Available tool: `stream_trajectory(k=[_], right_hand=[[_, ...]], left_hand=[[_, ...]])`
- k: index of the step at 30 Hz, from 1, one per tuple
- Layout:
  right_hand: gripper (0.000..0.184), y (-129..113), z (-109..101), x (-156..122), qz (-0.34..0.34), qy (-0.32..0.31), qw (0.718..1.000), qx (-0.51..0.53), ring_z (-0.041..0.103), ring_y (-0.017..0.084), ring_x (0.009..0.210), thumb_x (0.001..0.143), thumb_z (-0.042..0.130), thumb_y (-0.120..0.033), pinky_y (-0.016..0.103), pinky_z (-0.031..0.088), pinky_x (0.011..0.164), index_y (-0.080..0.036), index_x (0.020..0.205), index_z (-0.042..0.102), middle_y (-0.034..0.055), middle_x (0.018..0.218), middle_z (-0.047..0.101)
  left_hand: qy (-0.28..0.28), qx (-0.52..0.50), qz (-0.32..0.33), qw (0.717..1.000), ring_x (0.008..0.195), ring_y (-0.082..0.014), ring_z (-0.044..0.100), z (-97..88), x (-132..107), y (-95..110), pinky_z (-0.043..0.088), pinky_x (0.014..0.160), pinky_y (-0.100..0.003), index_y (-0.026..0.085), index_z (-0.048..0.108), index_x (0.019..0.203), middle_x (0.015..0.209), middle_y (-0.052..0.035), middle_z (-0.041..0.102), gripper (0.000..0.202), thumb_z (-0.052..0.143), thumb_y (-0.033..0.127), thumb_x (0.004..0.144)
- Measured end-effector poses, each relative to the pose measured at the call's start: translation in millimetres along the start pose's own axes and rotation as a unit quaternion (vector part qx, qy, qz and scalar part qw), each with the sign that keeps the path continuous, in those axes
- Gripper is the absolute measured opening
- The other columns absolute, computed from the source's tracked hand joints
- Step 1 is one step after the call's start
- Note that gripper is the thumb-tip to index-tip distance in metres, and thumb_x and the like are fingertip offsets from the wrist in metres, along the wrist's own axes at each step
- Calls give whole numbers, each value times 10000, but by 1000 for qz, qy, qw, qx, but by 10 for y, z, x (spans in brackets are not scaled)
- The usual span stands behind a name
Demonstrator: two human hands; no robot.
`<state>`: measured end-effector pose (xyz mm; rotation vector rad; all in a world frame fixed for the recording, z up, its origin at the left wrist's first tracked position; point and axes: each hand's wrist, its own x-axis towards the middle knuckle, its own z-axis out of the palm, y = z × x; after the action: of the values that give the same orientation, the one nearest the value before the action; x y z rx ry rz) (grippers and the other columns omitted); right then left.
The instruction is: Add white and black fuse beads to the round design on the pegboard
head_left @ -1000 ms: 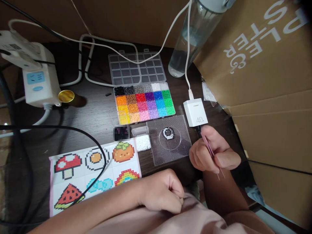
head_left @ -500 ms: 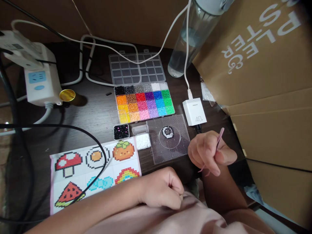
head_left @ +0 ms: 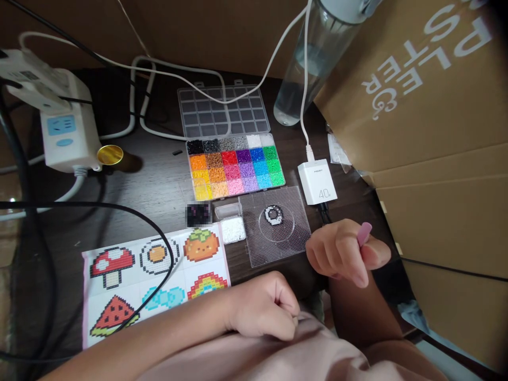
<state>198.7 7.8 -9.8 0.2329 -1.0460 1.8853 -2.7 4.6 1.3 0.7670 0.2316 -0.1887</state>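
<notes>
My right hand (head_left: 343,254) is closed around slim pink tweezers (head_left: 364,233), with one end showing between thumb and fingers; the rest is mostly hidden in the palm. It hovers at the right edge of a clear pegboard (head_left: 270,251). On that board, a small ring of black and white beads (head_left: 273,215) lies within a marked circle. My left hand (head_left: 264,307) forms a fist against the pink clothing, below the board, and nothing shows in it. Left of the board are a small box of white beads (head_left: 233,230) and a blurred dark box (head_left: 198,215).
Behind the board lies a sorted bead case (head_left: 238,166) with its lid open. A pattern sheet (head_left: 135,288) lies at left, crossed by a black cable. A white charger (head_left: 317,182), a water bottle (head_left: 307,63), a power strip (head_left: 65,124) and cardboard walls (head_left: 428,132) surround the area.
My right hand has turned slightly and shifted a little right, so the tweezers show a broader, shorter end. My left hand stays where it was.
</notes>
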Motion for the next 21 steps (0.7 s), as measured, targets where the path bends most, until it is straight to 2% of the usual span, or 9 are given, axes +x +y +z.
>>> stream_trajectory(k=[8, 12, 16, 21], right_hand=[[319, 44, -17, -5, -7, -37, 998, 44, 342, 34, 324, 944, 510, -356, 201, 258, 421, -161, 695, 553, -75, 413, 407], [324, 42, -9, 8, -16, -35, 998, 43, 342, 34, 332, 943, 496, -337, 198, 263, 417, -160, 675, 540, -61, 424, 441], [266, 63, -36, 28, -27, -39, 998, 37, 362, 34, 339, 895, 573, -312, 190, 281, 416, -168, 675, 529, -58, 440, 473], [291, 148, -108, 38, -71, -93, 992, 52, 399, 21, 349, 794, 710, -371, 168, 318, 413, -174, 658, 545, -50, 473, 539]], left_hand=[[-1, -8, 0, 1000, 503, -49, 128, -10, 7, -2, 67, 488, -302, 197, 263, 420, 464, 87, 182, 361, 560, 118, 608], [-1, -8, 1, 1000, 505, -49, 131, -7, 7, -3, 69, 486, -300, 196, 263, 421, 467, 85, 182, 355, 556, 120, 608], [-2, -9, 1, 1000, 507, -51, 127, -6, 3, -20, 70, 484, -301, 194, 269, 423, 468, 86, 179, 355, 560, 120, 610], [0, -12, 2, 1000, 510, -54, 120, -14, 5, -36, 69, 488, -303, 195, 268, 423, 471, 86, 174, 356, 559, 121, 615]])
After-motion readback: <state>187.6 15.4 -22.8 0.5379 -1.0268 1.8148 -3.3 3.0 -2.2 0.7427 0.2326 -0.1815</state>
